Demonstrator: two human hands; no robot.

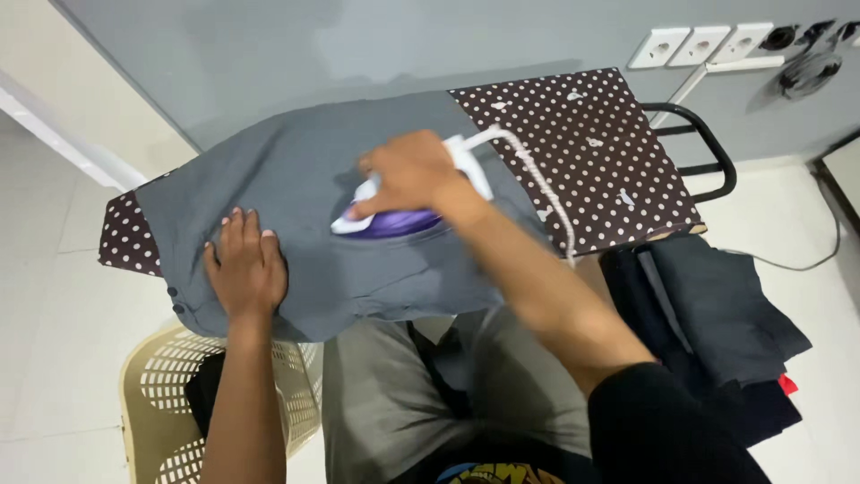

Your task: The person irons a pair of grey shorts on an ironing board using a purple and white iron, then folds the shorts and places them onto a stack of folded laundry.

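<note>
On the polka-dot ironing board [618, 170], I am mid-pass: my right hand [414, 172] grips the purple iron [387, 222] on the grey shirt [296, 179], my left hand [245, 269] lies spread, flattening cloth. I judge the next stroke needs that fabric taut.

No packages, labels, signs or screens are showing anywhere in this view; nothing of that kind is lying on the ironing board, the floor or the wall.
</note>
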